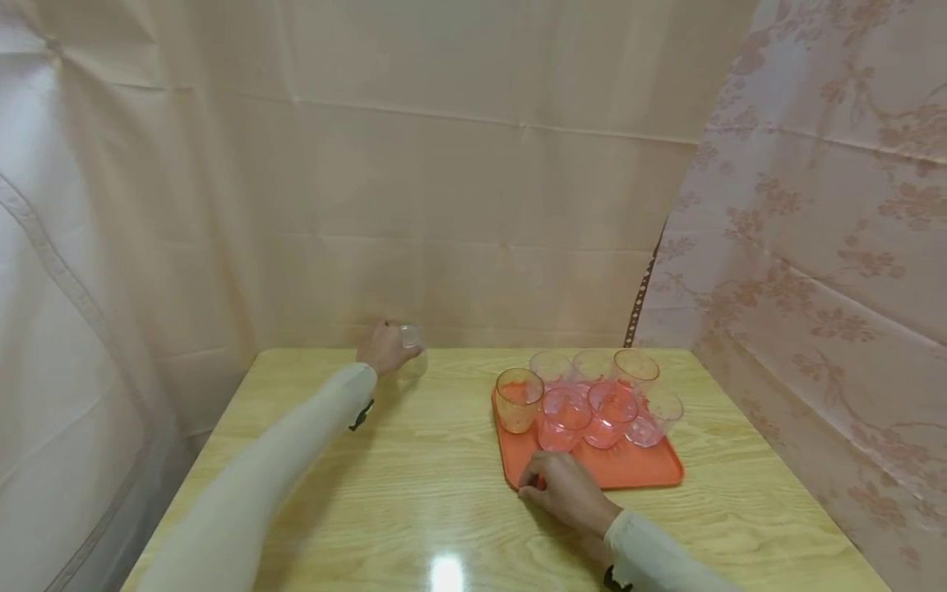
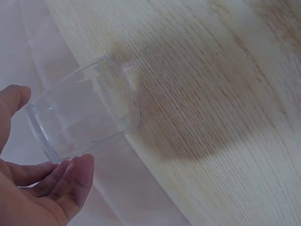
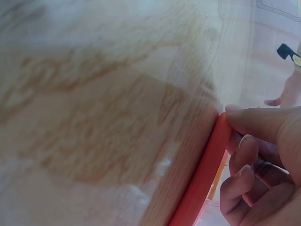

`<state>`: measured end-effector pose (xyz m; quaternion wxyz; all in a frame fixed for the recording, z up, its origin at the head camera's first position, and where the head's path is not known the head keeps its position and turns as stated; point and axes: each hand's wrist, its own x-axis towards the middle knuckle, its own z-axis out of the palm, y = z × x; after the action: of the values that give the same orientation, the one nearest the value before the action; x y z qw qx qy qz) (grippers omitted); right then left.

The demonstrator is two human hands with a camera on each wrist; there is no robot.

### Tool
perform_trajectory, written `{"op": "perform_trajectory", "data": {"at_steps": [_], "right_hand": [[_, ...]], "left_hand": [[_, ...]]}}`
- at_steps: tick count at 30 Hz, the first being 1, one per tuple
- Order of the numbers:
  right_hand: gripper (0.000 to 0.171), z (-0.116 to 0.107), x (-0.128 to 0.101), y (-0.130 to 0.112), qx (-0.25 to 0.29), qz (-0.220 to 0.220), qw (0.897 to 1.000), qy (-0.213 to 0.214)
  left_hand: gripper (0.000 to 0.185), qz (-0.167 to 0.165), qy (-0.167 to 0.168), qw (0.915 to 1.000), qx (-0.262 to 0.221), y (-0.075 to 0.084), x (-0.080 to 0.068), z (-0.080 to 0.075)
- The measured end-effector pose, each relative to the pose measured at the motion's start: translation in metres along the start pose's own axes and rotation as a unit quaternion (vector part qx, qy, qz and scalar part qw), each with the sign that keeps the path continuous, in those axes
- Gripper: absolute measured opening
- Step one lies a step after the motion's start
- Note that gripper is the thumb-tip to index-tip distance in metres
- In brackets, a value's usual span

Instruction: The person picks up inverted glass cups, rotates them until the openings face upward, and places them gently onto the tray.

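At the table's back edge, my left hand [image 1: 388,349] holds a clear drinking glass [image 2: 84,110] by its rim, thumb on one side and fingers on the other. The glass's base points toward the wooden tabletop, and I cannot tell whether it touches. My right hand [image 1: 568,492] pinches the near left corner of a red tray [image 1: 629,470], with the thumb on the tray's edge in the right wrist view. Several glasses stand on the tray, among them an amber glass [image 1: 519,403] at its left and a clear glass [image 1: 658,418] at its right.
The wooden table [image 1: 414,501] has a light grain and a bright reflection near the front. A beige curtain [image 1: 444,205] hangs along its back edge, and a floral curtain [image 1: 836,271] runs down the right side.
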<state>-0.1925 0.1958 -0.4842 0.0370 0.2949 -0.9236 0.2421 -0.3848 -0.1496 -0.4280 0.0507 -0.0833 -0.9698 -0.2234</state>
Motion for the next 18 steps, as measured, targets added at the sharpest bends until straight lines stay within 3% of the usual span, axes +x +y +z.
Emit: {"op": "perform_trajectory", "data": {"at_steps": [5,10,13,18], "right_hand": [[0.011,0.0011,-0.0009,-0.0007,-0.004,-0.003,1.0,0.009],[0.011,0.0013,-0.0003,-0.0018,0.002,-0.001,1.0,0.003],[0.009,0.0004,0.0,-0.0023,0.007,0.007,1.0,-0.004],[0.009,-0.0014,0.0002,-0.0016,0.012,0.018,1.0,-0.011]], "left_hand": [[0.043,-0.004,-0.009,0.9997,-0.021,0.0003,0.0017,-0.001],[0.044,-0.005,-0.006,0.9999,-0.01,-0.0032,0.0038,0.0],[0.048,0.002,0.001,1.0,-0.009,-0.0038,0.0044,0.0005],[0.038,0.023,0.009,0.9996,-0.01,-0.0017,0.0059,0.0003]]}}
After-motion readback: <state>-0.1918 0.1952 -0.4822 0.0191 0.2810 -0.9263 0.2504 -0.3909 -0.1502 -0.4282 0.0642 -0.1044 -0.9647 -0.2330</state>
